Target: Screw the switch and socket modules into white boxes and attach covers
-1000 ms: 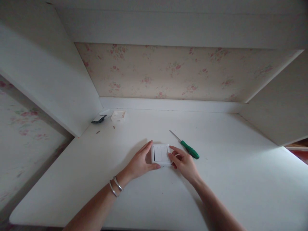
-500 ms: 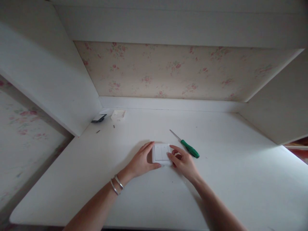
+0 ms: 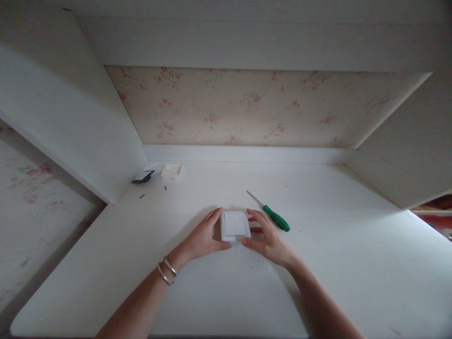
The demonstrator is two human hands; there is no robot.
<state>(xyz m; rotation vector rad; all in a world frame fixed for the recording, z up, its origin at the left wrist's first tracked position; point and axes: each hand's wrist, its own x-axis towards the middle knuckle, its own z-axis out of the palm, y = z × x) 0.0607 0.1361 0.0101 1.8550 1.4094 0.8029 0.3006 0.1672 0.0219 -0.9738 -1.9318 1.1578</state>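
White switch: the two-rocker switch sits just below the middle of the frame, face up between the two hands; whether it rests fully on the white surface is hard to tell.
Left hand: its fingers grip the switch, the left hand setting fingertips at the upper-left corner and the thumb along the lower edge.
Right hand: its fingers also close about the switch, the right hand with forefinger near the upper-right corner and thumb at the lower-right one.
Rockers: both look seated within the frame; side holds like these leave them uncovered, which seems best for checking the seams.
Pressure: if pressing, even force at opposite edges should serve better than a push on one corner, which could tilt the plate.
Green screwdriver: the tool lies right of centre, near the right hand, its tip toward the upper left; mind the knuckles there.
Small dark pieces: two of them, one at centre left, deserve care against rolling.
White tray: the shallow part lies at centre left, well apart from the hands.
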